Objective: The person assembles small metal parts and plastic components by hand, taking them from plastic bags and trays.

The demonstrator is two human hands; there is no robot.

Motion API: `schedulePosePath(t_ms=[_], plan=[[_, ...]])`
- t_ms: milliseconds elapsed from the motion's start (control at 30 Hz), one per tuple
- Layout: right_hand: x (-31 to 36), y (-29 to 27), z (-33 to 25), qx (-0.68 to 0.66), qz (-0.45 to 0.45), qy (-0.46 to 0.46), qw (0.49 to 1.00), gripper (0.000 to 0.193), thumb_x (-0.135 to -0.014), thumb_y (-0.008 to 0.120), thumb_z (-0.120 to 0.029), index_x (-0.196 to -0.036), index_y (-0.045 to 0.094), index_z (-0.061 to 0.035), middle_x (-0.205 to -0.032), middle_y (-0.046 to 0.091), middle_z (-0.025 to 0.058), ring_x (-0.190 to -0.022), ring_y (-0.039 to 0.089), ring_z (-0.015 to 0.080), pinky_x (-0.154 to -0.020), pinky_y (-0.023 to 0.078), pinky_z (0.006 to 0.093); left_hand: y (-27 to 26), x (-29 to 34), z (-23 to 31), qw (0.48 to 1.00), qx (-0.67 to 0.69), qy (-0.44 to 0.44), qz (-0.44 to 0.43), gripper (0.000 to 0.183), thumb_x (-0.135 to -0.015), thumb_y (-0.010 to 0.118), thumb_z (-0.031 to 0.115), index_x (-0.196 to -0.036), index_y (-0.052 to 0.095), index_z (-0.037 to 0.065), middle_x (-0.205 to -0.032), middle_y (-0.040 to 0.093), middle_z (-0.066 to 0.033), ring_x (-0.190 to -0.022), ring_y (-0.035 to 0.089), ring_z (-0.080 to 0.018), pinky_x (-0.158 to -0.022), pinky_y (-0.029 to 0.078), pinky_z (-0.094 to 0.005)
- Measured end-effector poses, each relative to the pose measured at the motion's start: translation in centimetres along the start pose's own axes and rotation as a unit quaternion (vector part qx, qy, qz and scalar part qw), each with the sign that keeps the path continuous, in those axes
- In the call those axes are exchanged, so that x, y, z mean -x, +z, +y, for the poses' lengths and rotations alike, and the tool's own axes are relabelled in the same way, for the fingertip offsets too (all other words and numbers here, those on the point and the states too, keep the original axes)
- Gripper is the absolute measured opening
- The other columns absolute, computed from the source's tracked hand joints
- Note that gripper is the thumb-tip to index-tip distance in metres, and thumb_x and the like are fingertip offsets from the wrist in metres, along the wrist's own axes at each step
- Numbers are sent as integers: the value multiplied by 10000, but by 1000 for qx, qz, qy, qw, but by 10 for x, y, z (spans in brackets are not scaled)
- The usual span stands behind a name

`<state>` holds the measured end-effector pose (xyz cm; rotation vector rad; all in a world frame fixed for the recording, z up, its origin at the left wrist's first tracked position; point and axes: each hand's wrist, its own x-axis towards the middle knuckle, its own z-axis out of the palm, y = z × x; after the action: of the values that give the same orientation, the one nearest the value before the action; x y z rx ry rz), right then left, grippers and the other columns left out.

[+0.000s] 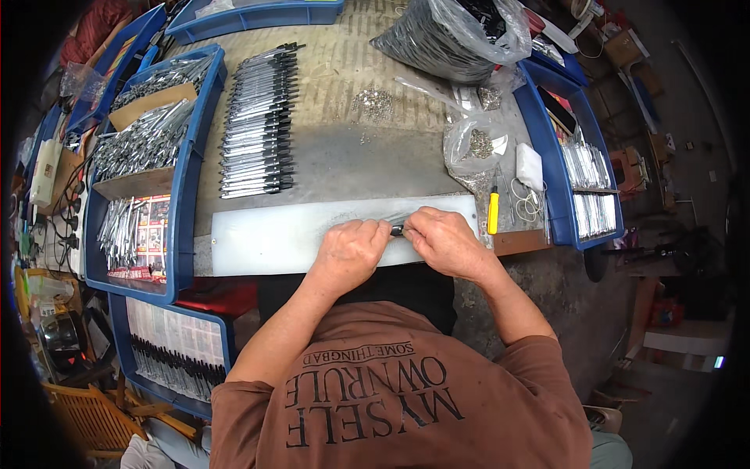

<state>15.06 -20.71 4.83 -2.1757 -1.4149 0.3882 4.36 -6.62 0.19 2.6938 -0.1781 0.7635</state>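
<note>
My left hand (353, 248) and my right hand (447, 241) meet over the white board (269, 234) at the near edge of the bench. Both are closed, gripping opposite ends of a slim dark rod with a silvery glint (397, 230). Only a short piece shows between my fingers; the rest is hidden, so its exact kind is unclear. Beyond the board, to the left, lies a long row of silver rods with black ends (258, 125), set side by side. A yellow-handled screwdriver (493, 211) rests right of my right hand.
A blue divided tray (182, 227) full of silver rods stands left; another blue tray (574, 187) stands right. Loose small metal parts (373, 104) lie mid-bench. A plastic bag of black parts (445, 47) sits far back, above a smaller bag (473, 148) and a white box with cable (529, 166).
</note>
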Motion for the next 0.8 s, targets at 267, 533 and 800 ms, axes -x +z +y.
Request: schedulePosePath(t_ms=[267,533,800], plan=[[-1,3,-1,55,-13,8,998,116,-749,542,-110,-746,540,6,-699,549,157,-681,543,326,-609,431,390,1,0,0,1000,-6,-1,-5,126,-687,579,103,-777,518,38,-580,452,-39,-504,513,-171,-435,424,-289],[1,6,-5,25,43,69,996,121,-725,584,-110,-752,545,1,-716,552,149,-677,545,323,-604,434,384,1,0,0,1000,-9,-8,-12,146,-687,596,98,-801,531,33,-578,462,-45,-499,517,-179,-433,425,-300],[3,13,2,27,66,4,997,125,-710,609,-119,-738,531,-25,-698,540,122,-653,547,316,-565,435,390,1,0,1,1000,6,-12,-4,143,-690,595,106,-799,531,38,-576,470,-48,-499,525,-190,-429,426,-308]])
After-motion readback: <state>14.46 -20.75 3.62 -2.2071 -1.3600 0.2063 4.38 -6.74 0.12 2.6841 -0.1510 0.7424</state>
